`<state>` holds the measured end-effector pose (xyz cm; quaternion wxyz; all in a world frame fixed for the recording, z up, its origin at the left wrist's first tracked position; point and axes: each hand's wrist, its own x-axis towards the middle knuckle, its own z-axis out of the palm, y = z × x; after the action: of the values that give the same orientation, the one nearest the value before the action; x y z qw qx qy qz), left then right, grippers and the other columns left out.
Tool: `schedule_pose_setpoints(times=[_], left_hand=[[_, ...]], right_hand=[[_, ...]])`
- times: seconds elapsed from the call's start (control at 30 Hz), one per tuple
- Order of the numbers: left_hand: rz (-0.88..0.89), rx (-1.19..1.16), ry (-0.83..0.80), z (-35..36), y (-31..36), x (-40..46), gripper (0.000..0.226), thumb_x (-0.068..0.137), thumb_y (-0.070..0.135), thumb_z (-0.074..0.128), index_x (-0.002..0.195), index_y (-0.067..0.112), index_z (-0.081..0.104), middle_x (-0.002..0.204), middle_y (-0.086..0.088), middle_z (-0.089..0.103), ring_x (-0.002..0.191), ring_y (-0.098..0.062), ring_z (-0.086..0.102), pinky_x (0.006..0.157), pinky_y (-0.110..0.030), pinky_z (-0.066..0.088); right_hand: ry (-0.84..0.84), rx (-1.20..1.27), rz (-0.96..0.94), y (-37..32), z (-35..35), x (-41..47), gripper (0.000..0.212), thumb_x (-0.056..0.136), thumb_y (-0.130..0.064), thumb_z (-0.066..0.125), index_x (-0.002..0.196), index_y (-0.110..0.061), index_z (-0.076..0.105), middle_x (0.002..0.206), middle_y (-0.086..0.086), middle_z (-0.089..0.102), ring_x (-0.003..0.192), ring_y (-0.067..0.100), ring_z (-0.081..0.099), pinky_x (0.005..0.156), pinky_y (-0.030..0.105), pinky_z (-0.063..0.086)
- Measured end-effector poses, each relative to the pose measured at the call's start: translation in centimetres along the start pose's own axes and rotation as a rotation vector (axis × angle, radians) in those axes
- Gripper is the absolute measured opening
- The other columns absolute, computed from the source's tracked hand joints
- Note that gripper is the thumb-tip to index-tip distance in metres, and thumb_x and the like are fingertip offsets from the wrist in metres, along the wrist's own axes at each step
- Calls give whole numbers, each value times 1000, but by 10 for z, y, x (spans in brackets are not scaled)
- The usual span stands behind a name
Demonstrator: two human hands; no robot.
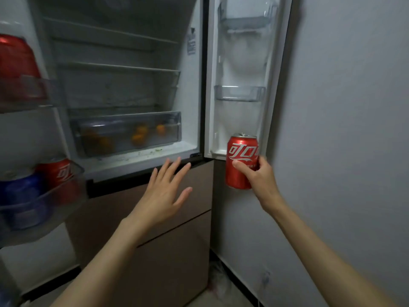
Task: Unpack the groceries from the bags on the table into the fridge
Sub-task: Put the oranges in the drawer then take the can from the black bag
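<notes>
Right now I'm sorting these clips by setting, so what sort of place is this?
Most likely a home kitchen corner. An open fridge stands against a plain wall, with oranges in its crisper drawer and soda cans in the left door bins. The right hand holds a red cola can.

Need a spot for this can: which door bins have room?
Right door: middle bin and top bin look bare, above the red can in the right hand. Left door's lower bin is crowded with cans.
</notes>
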<state>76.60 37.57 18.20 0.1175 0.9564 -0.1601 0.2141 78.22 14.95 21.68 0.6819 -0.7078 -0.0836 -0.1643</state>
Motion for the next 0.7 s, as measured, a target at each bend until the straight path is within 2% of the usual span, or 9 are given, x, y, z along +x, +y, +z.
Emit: schedule_pose_setpoints(times=[0.07,0.13,0.2,0.3,0.37,0.53,0.7], left_hand=[[25,12,2,6,1,45,70,87,63,14,148,32,2,157,6,-10,140,-11,-21,115,-37,-9],[24,23,16,11,2,92,61,96,51,26,148,32,1,157,6,-11,141,-12,-20,117,-39,-8],[25,36,63,13,6,136,61,97,46,30,148,32,0,157,6,-12,142,-12,-20,117,-40,-8],[42,67,97,15,14,192,62,97,46,29,148,32,-3,157,7,-15,142,-12,-21,117,-40,-8],[45,98,110,14,20,228,62,97,47,28,148,33,-6,156,7,-18,141,-12,-22,117,-40,-9],[33,117,142,9,33,301,65,97,47,29,146,35,-11,155,6,-23,140,-12,-24,116,-40,-10],[48,137,176,15,39,336,68,96,48,32,147,33,-10,155,6,-21,142,-12,-21,115,-42,-11]], right_hand=[[28,-4,-40,-6,-9,41,43,79,-19,71,118,-12,52,110,4,61,97,18,60,79,29,51],[57,-5,-88,-14,-17,83,40,78,-22,72,114,-12,56,107,5,64,96,18,63,83,33,53],[60,19,-142,-24,-24,124,33,79,-23,72,107,-15,57,101,2,65,89,13,64,79,27,55],[58,20,-223,-37,-32,184,32,80,-29,71,106,-16,58,98,-1,66,87,9,65,76,23,54],[71,27,-270,-49,-36,222,38,79,-31,72,110,-13,59,101,1,66,90,12,65,78,25,54],[128,-42,-429,-80,-36,302,50,77,-33,74,117,-10,55,106,-2,62,90,8,60,72,14,49],[142,-294,-436,-81,-33,359,65,65,-47,76,116,-13,54,110,0,61,100,16,58,88,33,50]])
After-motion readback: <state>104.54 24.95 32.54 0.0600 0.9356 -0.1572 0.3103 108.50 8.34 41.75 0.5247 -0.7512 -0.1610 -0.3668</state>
